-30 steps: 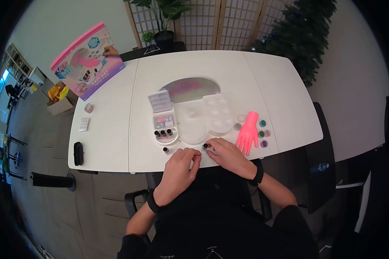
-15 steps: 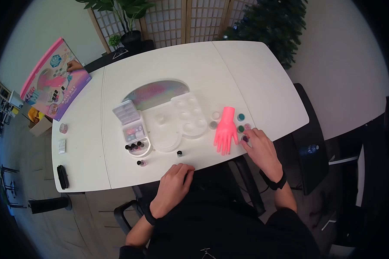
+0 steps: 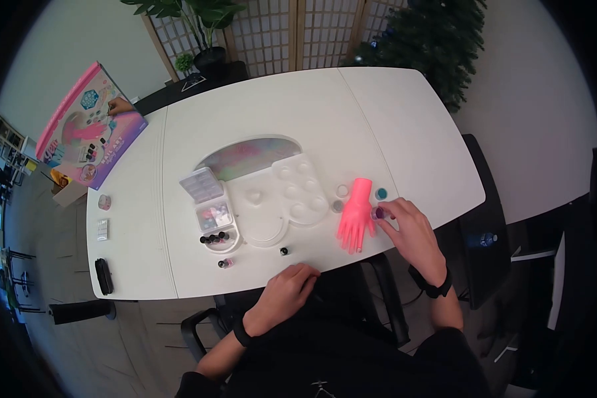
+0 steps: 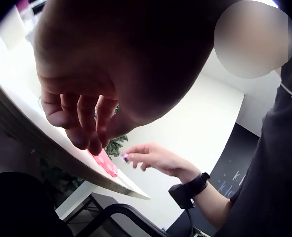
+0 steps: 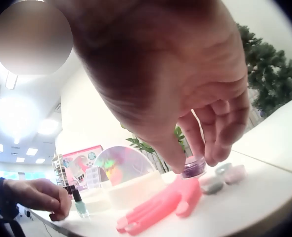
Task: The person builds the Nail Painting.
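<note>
My right hand [image 3: 414,235] pinches a small clear jar of purple glitter [image 5: 194,170] between thumb and fingers, close over the pink model hand [image 3: 357,215]. That model hand lies on the white table with its fingers toward me. In the right wrist view, other small glitter jars [image 5: 230,173] sit beyond the held one. My left hand [image 3: 282,297] is at the table's front edge, fingers loosely curled around nothing. Nearest to it stands a black-capped nail polish bottle [image 3: 284,251], pale green in the right wrist view. A pink polish bottle [image 3: 225,263] lies farther left.
A white tray [image 3: 265,237] with a shiny curved back panel fills the table's middle. Its left compartment [image 3: 215,215] holds beads and several polish bottles. A teal jar [image 3: 381,193] stands right of the model hand. A black case [image 3: 103,276] and the kit box [image 3: 93,126] are at left.
My right hand left the polish bottle near the front edge, went right to the glitter jars and picked up the purple one, bringing it toward the model hand. My left hand stays near the edge.
</note>
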### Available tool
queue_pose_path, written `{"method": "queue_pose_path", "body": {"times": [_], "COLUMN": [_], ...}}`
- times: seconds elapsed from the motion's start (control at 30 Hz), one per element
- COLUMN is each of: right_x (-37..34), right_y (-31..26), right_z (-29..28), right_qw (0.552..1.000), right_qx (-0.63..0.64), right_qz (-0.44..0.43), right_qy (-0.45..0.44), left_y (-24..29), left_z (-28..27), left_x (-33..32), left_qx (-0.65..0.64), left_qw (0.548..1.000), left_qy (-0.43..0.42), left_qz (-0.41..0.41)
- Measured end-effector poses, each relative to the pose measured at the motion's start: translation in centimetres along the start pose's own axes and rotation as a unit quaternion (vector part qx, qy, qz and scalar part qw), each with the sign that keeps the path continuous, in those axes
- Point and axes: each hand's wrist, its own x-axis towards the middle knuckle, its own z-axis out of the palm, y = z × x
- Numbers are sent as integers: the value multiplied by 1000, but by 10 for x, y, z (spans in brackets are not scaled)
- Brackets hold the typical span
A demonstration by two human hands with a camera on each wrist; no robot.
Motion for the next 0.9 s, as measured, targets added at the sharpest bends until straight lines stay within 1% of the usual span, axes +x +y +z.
{"method": "queue_pose_path", "body": {"times": [0.1, 0.17, 0.23, 0.37, 0.43, 0.53, 0.63, 0.67, 0.73, 0.9], "right_x": [40, 70, 99, 137, 148, 156, 158, 158, 159, 162], "right_y": [-29, -41, -54, -74, -75, -75, -73, -73, -74, -73], "right_z": [4, 19, 35, 61, 76, 86, 91, 92, 93, 98], "right_qw": [997, 988, 980, 962, 953, 942, 935, 934, 932, 922], "right_qx": [1, -6, -27, -88, -118, -155, -174, -179, -181, -214], "right_qz": [-82, -154, -193, -255, -275, -297, -307, -308, -314, -320], "right_qy": [-8, -10, -26, -47, -42, -34, -24, -20, -24, -44], "left_y": [-1, 4, 5, 8, 5, 6, -1, -1, -1, -10], "left_z": [5, 1, -5, -25, -32, -41, -38, -38, -37, -33], "left_x": [-2, -4, -9, -25, -33, -37, -36, -35, -33, -29], "left_qx": [17, 27, 47, 86, 100, 90, 109, 109, 109, 117], "left_qw": [1000, 999, 999, 993, 986, 981, 978, 977, 976, 977], "left_qy": [-15, -8, 2, 74, 117, 143, 160, 159, 158, 158], "left_qz": [14, 19, 16, -37, -65, -96, -81, -88, -100, -85]}}
